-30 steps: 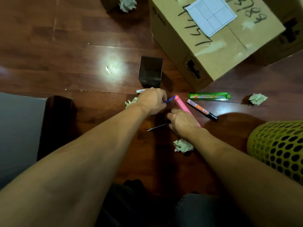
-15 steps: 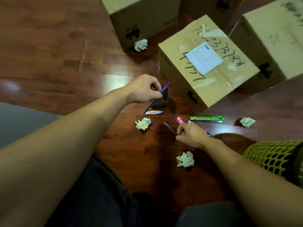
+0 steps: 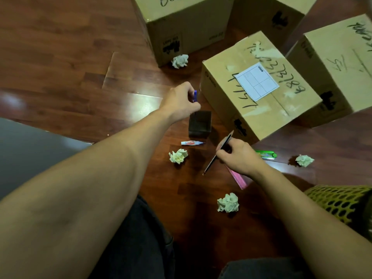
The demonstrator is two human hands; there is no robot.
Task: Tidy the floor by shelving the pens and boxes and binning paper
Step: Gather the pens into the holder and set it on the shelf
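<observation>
The left hand [image 3: 182,101] is raised above the dark square pen holder [image 3: 199,123] on the reddish wooden floor [image 3: 60,57], pinching a blue pen [image 3: 195,96] upright between curled fingers. The right hand [image 3: 239,158] grips a thin dark pencil [image 3: 219,152], tilted, and partly covers a pink marker [image 3: 238,179] lying on the floor. A white correction pen [image 3: 191,143] lies just in front of the holder, a green pen [image 3: 265,154] beside the right hand. Crumpled paper balls [image 3: 228,202] lie scattered near brown cardboard boxes [image 3: 259,83]. A yellow-green perforated bin [image 3: 340,202] stands at right.
</observation>
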